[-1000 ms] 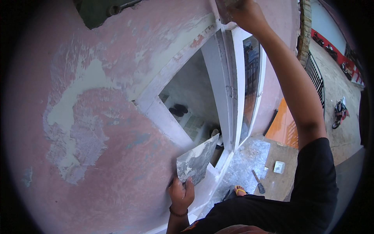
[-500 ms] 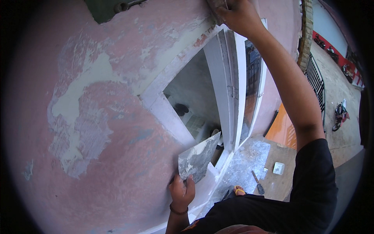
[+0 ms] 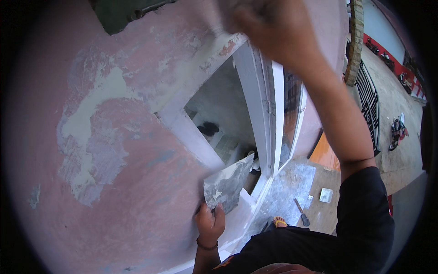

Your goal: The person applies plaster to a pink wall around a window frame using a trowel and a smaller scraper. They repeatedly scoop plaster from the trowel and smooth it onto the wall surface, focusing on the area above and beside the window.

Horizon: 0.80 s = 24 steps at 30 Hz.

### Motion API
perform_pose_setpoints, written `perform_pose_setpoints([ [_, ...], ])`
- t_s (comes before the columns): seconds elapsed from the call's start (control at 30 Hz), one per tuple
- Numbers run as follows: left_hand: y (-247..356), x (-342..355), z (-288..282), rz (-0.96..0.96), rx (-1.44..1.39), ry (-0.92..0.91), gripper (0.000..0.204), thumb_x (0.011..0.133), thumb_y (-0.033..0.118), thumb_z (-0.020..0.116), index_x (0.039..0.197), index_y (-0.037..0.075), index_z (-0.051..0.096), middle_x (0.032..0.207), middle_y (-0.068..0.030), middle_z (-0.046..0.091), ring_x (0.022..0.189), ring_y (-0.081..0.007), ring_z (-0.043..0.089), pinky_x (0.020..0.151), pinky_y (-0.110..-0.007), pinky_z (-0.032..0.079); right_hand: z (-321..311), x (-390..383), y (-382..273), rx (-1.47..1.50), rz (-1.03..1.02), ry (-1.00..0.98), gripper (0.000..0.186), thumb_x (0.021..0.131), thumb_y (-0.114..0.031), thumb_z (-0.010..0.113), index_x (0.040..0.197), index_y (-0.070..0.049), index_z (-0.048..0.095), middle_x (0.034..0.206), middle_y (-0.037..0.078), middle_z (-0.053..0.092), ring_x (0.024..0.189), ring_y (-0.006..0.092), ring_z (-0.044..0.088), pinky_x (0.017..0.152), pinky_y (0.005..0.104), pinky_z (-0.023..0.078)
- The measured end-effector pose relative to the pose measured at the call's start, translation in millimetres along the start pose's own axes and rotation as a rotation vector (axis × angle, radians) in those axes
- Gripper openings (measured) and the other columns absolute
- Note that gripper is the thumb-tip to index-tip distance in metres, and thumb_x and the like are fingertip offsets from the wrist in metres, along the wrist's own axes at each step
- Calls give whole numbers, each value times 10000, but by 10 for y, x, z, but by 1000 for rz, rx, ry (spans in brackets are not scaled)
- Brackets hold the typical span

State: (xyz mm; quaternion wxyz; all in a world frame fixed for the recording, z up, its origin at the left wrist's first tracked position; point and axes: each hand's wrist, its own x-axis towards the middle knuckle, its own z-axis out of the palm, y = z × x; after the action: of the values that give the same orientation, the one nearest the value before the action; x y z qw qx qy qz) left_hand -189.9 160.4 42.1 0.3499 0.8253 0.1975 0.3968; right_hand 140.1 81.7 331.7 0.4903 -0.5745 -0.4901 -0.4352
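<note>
In my left hand (image 3: 211,223), thumb and fingers pinch the lower corner of a flat grey plate (image 3: 228,182) smeared with pale putty. The plate is tilted in front of the window opening's lower part. High up, my right hand (image 3: 269,32) is closed round a flat scraper (image 3: 223,11), both blurred by motion and partly cut off by the upper edge. The scraper is at the wall above the window's top corner. Across the pink wall (image 3: 150,182), a large pale putty patch (image 3: 102,93) spreads on the left, with thinner smears towards the window.
The white window frame (image 3: 255,100) stands out from the wall. Below are a grey sheet (image 3: 278,196), a dark-bladed tool (image 3: 302,213), a square white container (image 3: 325,195) and my sandalled foot (image 3: 280,222). Orange panel (image 3: 325,153) and black railing (image 3: 367,100) stand to the right.
My right hand has swept left and slightly down along the wall with the scraper. The left hand and its plate have shifted only slightly left in the view.
</note>
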Motion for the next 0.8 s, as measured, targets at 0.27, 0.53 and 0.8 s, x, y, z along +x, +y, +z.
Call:
perform_pose_setpoints([
  [0.27, 32, 11, -1, -6, 19, 4, 279, 916, 15, 611, 1184, -61, 594, 973, -143, 724, 851, -166, 690, 765, -307, 534, 226, 184, 990, -48, 397, -56, 228, 797, -167, 669, 751, 56, 659, 636, 265, 614, 587, 402, 630, 593, 488, 479],
  [0.53, 55, 6, -37, -11, 73, -27, 283, 919, 21, 604, 1190, -59, 590, 987, -162, 723, 860, -197, 708, 770, -329, 540, 383, 97, 533, -48, 47, -39, 217, 758, -156, 675, 849, 42, 678, 833, 307, 650, 806, 467, 650, 704, 504, 513],
  [0.8, 41, 24, 11, -14, 3, -6, 305, 930, -11, 571, 1230, -68, 570, 1068, -123, 702, 947, -148, 655, 840, -295, 513, 335, -48, -408, -139, -108, -54, 265, 787, -211, 715, 944, 2, 716, 853, 230, 705, 774, 375, 704, 732, 426, 577],
])
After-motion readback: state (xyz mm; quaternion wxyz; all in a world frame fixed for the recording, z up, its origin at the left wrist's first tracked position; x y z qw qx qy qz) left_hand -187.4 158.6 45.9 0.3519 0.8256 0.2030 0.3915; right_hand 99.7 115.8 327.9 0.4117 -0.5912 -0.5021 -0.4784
